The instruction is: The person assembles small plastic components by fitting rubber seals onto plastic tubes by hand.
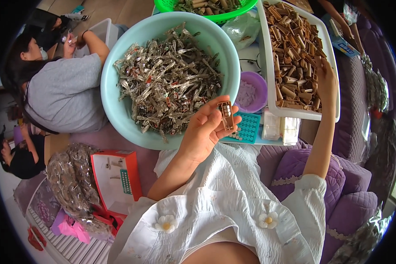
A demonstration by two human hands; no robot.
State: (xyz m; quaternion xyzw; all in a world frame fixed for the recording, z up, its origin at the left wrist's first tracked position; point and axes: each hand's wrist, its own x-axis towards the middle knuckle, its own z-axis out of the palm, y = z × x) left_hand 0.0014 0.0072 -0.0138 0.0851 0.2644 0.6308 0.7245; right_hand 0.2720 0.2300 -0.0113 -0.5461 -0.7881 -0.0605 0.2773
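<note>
In front of my body, my left hand (201, 134) is closed round a small brown plastic casing (226, 116). The casing faces up and shows silvery parts inside it. Over to the right, my right hand (327, 83) reaches into a white tray (272, 99) heaped with brown plastic casing pieces (292, 48). Its fingers are drawn together among the pieces at the tray's right side, and what they hold, if anything, is hidden. A big pale green basin (112, 75) beside my left hand holds a pile of clear-wrapped parts with wires (167, 79).
A purple bowl (263, 90) of white bits and a teal grid tray (246, 125) stand between basin and white tray. Behind them is a green basket (163, 4). At left sit a red-edged white box (138, 185), a wrapped bundle (72, 176) and a person in grey (75, 92).
</note>
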